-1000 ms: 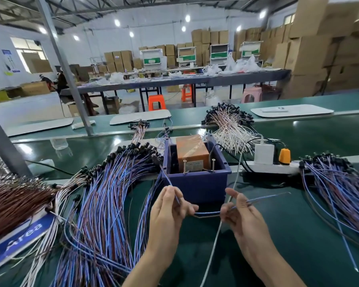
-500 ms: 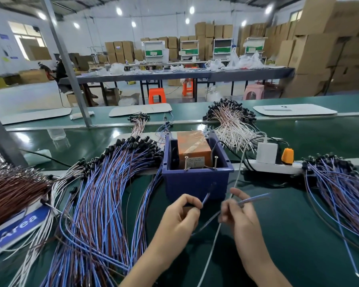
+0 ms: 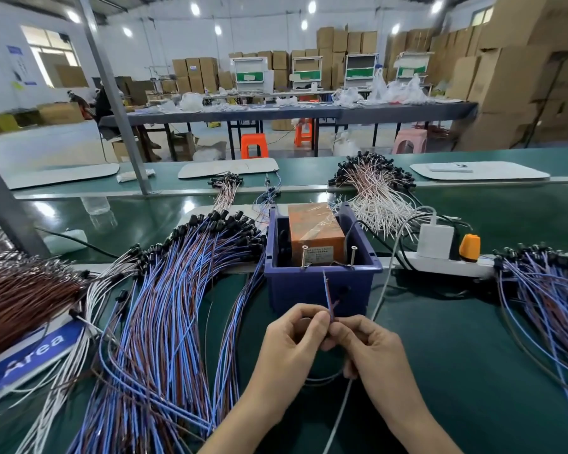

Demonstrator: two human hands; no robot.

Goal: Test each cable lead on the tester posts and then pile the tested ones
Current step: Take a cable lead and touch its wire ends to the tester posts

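Lead point(image 3: 328, 294) near-upright between hands point(image 3: 292, 342) point(image 3: 369, 345), tip up toward tester posts point(image 3: 304, 257).

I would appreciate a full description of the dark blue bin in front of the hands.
The dark blue bin looks like moulded plastic, open-topped, thick-rimmed, upright on the green bench. Inside sits an orange-brown box wrapped in clear film; two metal posts stand by the near wall. A black wire drops in over the right rim. A cable lead rises before the front wall; contact is unclear.
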